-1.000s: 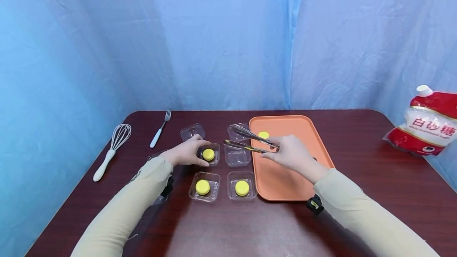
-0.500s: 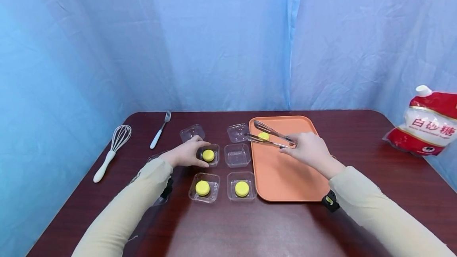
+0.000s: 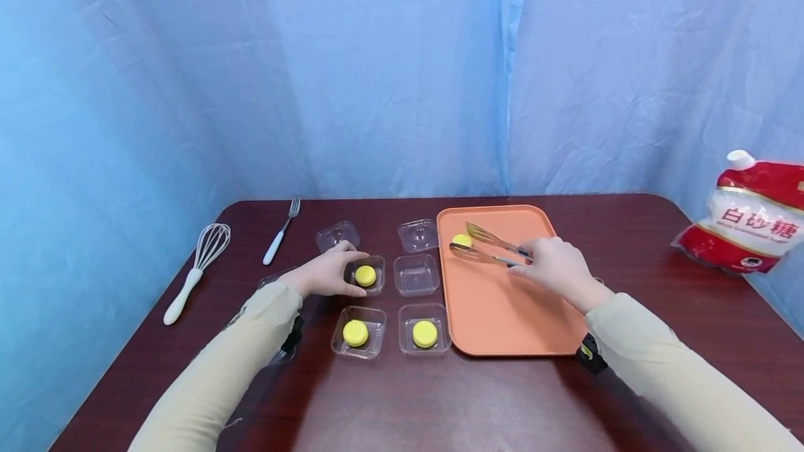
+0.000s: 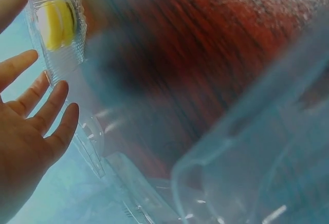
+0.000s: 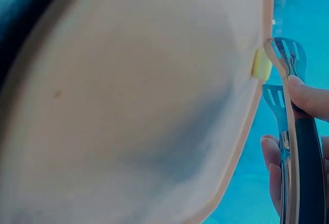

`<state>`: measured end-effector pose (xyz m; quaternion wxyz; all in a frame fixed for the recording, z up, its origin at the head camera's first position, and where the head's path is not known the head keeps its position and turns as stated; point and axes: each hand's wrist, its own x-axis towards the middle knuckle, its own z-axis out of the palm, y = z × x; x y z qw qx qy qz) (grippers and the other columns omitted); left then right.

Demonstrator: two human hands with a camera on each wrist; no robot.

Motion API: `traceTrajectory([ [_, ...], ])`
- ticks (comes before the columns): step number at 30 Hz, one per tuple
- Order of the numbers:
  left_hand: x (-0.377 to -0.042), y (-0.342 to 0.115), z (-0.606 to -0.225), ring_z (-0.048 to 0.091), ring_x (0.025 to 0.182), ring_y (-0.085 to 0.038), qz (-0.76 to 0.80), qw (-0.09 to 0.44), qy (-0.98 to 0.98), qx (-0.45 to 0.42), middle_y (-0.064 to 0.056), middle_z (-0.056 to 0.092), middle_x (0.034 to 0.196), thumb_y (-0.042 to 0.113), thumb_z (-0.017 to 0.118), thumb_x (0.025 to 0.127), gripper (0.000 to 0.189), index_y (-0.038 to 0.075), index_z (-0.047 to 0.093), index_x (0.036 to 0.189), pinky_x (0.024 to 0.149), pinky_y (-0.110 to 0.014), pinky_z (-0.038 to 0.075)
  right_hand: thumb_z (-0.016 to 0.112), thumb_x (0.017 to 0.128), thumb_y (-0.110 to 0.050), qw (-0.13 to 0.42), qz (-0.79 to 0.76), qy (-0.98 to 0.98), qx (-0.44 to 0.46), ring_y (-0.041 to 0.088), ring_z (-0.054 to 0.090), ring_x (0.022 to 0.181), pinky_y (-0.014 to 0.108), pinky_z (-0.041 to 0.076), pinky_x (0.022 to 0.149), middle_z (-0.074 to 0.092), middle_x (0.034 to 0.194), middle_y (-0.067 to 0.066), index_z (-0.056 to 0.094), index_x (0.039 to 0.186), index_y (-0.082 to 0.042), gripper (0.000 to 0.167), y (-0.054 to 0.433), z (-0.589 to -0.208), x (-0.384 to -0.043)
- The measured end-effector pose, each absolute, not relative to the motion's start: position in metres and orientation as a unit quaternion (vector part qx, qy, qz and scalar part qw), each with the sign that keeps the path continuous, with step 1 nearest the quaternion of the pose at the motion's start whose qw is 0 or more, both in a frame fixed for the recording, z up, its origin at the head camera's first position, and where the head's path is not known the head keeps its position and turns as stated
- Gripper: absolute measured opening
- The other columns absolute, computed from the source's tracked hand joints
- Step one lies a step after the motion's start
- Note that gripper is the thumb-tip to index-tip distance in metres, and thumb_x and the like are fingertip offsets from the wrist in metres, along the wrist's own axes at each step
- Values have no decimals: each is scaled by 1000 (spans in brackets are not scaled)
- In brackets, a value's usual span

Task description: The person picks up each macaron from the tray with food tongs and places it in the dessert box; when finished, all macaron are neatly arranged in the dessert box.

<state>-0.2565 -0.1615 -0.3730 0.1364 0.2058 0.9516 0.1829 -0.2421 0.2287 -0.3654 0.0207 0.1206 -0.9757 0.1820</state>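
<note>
Right grip (image 3: 559, 269) holds metal tongs (image 3: 486, 236), tips parted, near a yellow macaron (image 3: 462, 240) on the orange tray (image 3: 496, 312); left grip (image 3: 329, 273), spread, at a clear box (image 3: 379, 287). Likely light and fragile, the macaron wants gentle side pressure.

Round macaron-like discs (image 3: 424, 334): plain bright yellow. Square clear-plastic boxes (image 3: 417, 275): colourless, fine ribbed pattern. Rectangular orange tray (image 3: 496, 323): unpatterned; reads pale beige in right wrist view. Silvery metal tongs (image 3: 474, 254): dark handle. Dark reddish-brown surface (image 3: 377, 407): streaked wood grain. Long-handled wire whisk (image 3: 193, 277): off-white. Slim metal fork (image 3: 273, 247): silver, near-white handle. Red-and-white plastic bag (image 3: 744, 218): red characters, white cap. Hanging cloth curtain (image 3: 377, 75): light blue. Long sleeves (image 3: 222, 361): cream.
</note>
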Motion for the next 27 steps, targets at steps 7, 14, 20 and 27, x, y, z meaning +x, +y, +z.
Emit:
traceTrajectory([
  [7,-255,-165,-374,42,123,-32,176,122,952,221,-17,43,134,35,77,77,74,9,47,139,102,-49,41,73,82,-29,7,179,-977,118,13,38,49,28,28,46,49,55,-2,71,90,-8,23,230,-369,-243],
  [14,-253,-165,-369,41,125,-33,188,111,954,207,-16,41,136,35,73,82,71,9,44,141,100,-49,42,72,82,-27,11,173,-977,121,13,40,49,28,30,45,53,55,-2,71,85,-9,18,231,-371,-245],
  [20,-253,-159,-360,41,127,-34,197,84,954,211,-17,41,138,34,71,84,69,8,44,141,99,-49,44,73,81,-27,19,172,-977,122,14,46,49,30,36,44,58,58,-3,72,83,-10,17,232,-373,-245],
  [27,-250,-151,-352,44,124,-34,198,52,951,230,-17,44,134,33,71,84,67,6,45,140,98,-47,45,72,81,-28,17,173,-977,120,14,48,49,30,36,43,61,61,-3,74,88,-9,20,231,-373,-243],
])
